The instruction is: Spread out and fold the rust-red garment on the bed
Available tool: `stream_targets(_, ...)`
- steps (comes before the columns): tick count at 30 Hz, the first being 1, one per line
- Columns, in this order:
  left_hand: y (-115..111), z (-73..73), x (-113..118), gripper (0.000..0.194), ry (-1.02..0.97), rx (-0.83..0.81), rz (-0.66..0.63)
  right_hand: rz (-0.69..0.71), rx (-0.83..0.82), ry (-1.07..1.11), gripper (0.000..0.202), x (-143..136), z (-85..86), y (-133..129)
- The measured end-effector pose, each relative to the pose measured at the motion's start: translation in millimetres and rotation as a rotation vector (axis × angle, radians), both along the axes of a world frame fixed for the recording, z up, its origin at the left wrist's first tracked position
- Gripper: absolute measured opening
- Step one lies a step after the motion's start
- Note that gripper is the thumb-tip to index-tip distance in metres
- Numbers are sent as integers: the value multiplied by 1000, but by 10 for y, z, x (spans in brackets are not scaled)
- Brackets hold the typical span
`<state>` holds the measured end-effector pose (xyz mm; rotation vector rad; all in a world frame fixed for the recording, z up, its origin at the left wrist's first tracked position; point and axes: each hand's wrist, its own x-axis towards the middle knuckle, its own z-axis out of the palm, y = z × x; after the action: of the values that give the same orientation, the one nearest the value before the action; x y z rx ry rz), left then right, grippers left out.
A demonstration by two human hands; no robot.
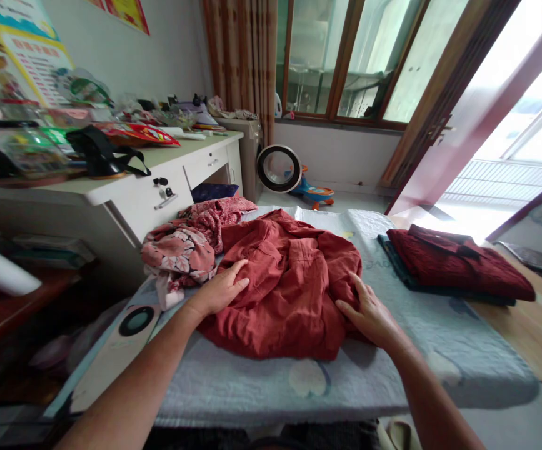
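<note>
A rust-red garment (280, 294) lies crumpled on a blue-grey blanket (346, 387) that covers the table. My left hand (224, 289) rests on the garment's left side, fingers stretched over the cloth. On its right side, my right hand (369, 312) touches the fabric with fingers apart. Neither hand is closed round the cloth. Just left of the garment sits a bunched floral cloth (179, 253), with a red patterned cloth (219, 215) behind it. A folded dark red garment (458, 262) lies on a dark green one at the right.
A white desk (149, 206) with a crowded top stands at the left. Behind the table are a washing machine with its round door (279, 169) open and a blue and orange ride-on toy (315, 192). An open door (477, 125) stands at the right.
</note>
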<state>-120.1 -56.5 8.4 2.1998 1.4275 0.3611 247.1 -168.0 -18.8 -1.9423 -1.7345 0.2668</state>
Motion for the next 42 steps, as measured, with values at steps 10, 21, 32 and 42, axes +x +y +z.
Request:
stream_targets(10,27,-80,-147,60,-519,1,182,-53,-20,571,61,26,72,-76)
stream_targets(21,-170,-121,-251,52,68,576,405,-340,102,-359,52,311,14,-275)
stream_targets(32,-779,-100,654,33,-3,188,-530,313,137,-107,23,-481,-47,-253)
stream_targets(42,-553,-147,681,24,-41,82,-426,200,90,-19,24,-446,-326,-99)
